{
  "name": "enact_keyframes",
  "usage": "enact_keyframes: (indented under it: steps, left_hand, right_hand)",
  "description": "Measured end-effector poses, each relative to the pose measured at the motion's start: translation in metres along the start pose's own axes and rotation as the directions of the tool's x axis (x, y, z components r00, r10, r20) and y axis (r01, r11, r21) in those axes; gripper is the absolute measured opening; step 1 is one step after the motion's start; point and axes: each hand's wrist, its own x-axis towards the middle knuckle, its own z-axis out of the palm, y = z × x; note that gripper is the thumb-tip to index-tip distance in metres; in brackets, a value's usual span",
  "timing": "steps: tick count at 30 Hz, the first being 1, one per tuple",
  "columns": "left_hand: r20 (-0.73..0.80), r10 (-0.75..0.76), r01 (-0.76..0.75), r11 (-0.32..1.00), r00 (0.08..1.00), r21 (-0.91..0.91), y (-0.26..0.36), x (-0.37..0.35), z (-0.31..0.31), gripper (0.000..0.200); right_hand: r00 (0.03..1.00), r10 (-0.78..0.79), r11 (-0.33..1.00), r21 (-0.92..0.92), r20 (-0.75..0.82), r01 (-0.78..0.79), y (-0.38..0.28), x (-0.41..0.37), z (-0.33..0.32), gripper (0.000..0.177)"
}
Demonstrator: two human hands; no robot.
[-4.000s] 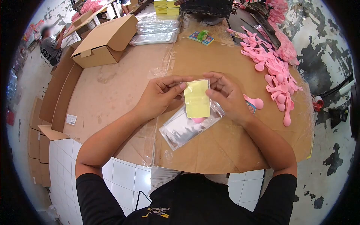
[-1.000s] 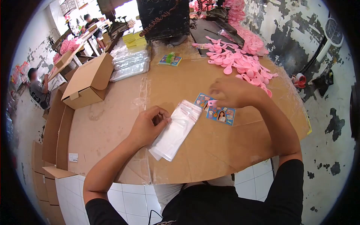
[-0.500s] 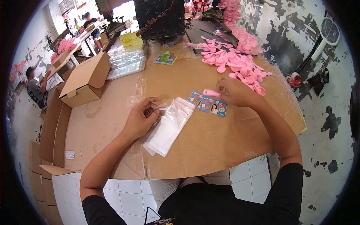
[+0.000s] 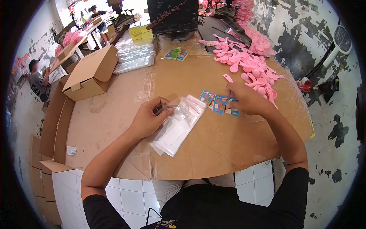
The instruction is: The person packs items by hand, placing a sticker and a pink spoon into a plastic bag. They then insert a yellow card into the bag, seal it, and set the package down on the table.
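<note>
At ten o'clock sits a brown cardboard box (image 4: 87, 79), contents hidden; at two, a heap of glossy pink plastic spoons (image 4: 251, 68). Centrally, the left hand (image 4: 151, 116) pinches film on flat clear plastic bags (image 4: 179, 131). At their two o'clock, the right hand (image 4: 248, 99) curls around one pink spoon (image 4: 228, 78), fingertips over blue printed cards (image 4: 220, 105).

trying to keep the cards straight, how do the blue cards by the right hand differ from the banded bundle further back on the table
The blue cards lie spread out with no band showing, while the banded bundle is stacked under a green band. The right hand partly covers the blue cards; no hand touches the banded bundle. Both have blue printed faces.
</note>
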Motion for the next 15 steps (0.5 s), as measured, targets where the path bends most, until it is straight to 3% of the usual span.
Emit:
enact_keyframes:
  steps: [4, 7, 10, 13, 15]
  left_hand:
    - [0.036, -0.095, 0.098, 0.991, 0.995, -0.093, 0.019, -0.003, -0.001, 0.017]
    - [0.051, -0.06, 0.065, 0.993, 0.997, -0.103, 0.013, -0.001, -0.001, 0.015]
    - [0.033, 0.054, -0.051, 0.993, 0.998, -0.103, -0.002, 0.002, 0.0, 0.014]
    - [0.051, -0.044, 0.048, 0.995, 0.998, -0.082, 0.021, -0.004, -0.001, 0.012]
    - [0.058, -0.043, 0.053, 0.981, 0.997, -0.186, 0.006, 0.0, -0.004, 0.008]
  right_hand:
    - [0.995, 0.048, 0.978, 0.197, 0.084, -0.064, -0.022, 0.007, -0.027, 0.021]
    - [0.993, -0.085, 0.946, 0.319, 0.088, 0.053, -0.053, 0.009, -0.045, 0.016]
    - [0.846, -0.532, 0.744, 0.495, 0.033, 0.449, -0.077, 0.01, -0.024, 0.015]
    - [0.742, -0.658, 0.698, 0.474, 0.128, 0.537, -0.095, 0.01, 0.007, 0.02]
    - [0.823, -0.527, 0.847, 0.209, 0.212, 0.489, -0.096, 0.01, 0.017, 0.023]
